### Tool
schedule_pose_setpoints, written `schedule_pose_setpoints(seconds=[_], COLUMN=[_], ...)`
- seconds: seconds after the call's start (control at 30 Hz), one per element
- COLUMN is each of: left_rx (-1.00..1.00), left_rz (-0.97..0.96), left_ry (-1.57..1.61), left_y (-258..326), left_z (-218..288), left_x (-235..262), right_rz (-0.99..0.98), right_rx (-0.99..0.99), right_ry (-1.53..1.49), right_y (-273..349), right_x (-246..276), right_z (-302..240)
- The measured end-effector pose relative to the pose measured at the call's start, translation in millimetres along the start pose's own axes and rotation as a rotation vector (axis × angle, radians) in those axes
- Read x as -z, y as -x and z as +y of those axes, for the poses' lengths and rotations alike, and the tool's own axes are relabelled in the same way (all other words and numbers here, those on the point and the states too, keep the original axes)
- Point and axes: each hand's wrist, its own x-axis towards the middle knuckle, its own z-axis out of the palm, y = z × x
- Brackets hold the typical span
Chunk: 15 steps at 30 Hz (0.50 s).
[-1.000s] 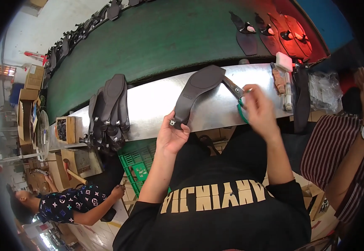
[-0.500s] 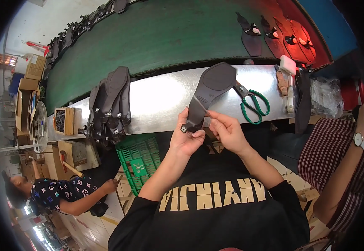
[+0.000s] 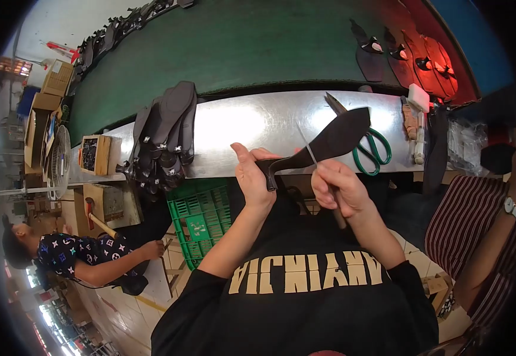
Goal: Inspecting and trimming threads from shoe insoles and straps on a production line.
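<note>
My left hand (image 3: 254, 174) holds a dark high-heeled shoe sole (image 3: 336, 135) by its heel end. Its thumb points up and its fingers go behind the sole, partly hidden. The sole is tipped nearly edge-on, its toe end pointing right over the metal ledge. In my closed right hand (image 3: 342, 185) is a thin-bladed hand tool (image 3: 306, 142), its pale blade slanting across the sole's near edge. The tool's handle sticks out below my fist. Green-handled scissors (image 3: 359, 161) lie on the ledge behind the sole, which covers part of them.
The metal ledge (image 3: 228, 133) borders a green conveyor belt (image 3: 258, 47). Heeled soles (image 3: 172, 118) are piled at left, beside a wooden box (image 3: 95, 155). More soles (image 3: 427, 62) lie under red light. A green crate (image 3: 200, 222) stands below. People sit at left and right.
The sole has turned from face-up to nearly edge-on, its toe swinging right. My right hand has shifted slightly right and down, and the tool's handle now shows below it.
</note>
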Motion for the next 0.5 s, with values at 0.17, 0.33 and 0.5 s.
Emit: schedule_pose_setpoints(seconds=[0.17, 0.33, 0.5], left_rx=[0.098, -0.059, 0.014], left_rz=[0.090, 0.026, -0.018], left_ry=[0.044, -0.121, -0.028], left_y=[0, 1, -6], left_z=[12, 22, 28], left_x=[-1, 1, 14], right_rz=[0.271, 0.311, 0.121], right_rx=[0.191, 0.757, 0.712], right_ry=[0.902, 1.467, 1.421], right_y=[7, -7, -2], right_x=[-11, -16, -26], right_z=[25, 37, 36])
